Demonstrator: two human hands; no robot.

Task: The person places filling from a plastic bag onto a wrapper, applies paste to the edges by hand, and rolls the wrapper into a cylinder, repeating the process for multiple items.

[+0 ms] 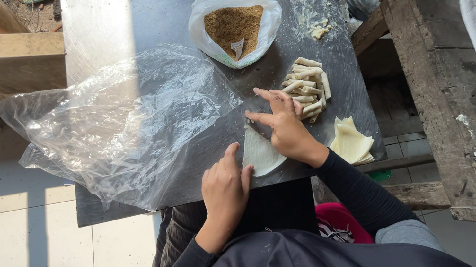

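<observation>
Looking down from the head camera, I see both hands working at a dark, flat metal tabletop (103, 33) set over a pale tiled floor (12, 258). My left hand (224, 189) is loosely curled, its thumb stretched up to touch the left edge of a thin, pale triangular pastry sheet (260, 154) that lies flat near the table's front edge. My right hand (284, 126) rests on the sheet's upper right side, fingers spread and extended, the fingertips pressing at its top corner; it grips nothing that I can make out.

Just beyond the right hand sits a small pile of pale rolled pastry sticks (307, 88), touching or nearly touching the fingers. To the right of the wrist lies a stack of yellowish flat pastry sheets (350, 142) at the table's corner. Farther back stands an open white plastic bag of brown crumbly filling (234, 25), and beside it a smear of whitish paste (312, 16). A large crumpled clear plastic sheet (119, 125) covers the left half of the table. Rough wooden benches (451, 83) stand on the right.
</observation>
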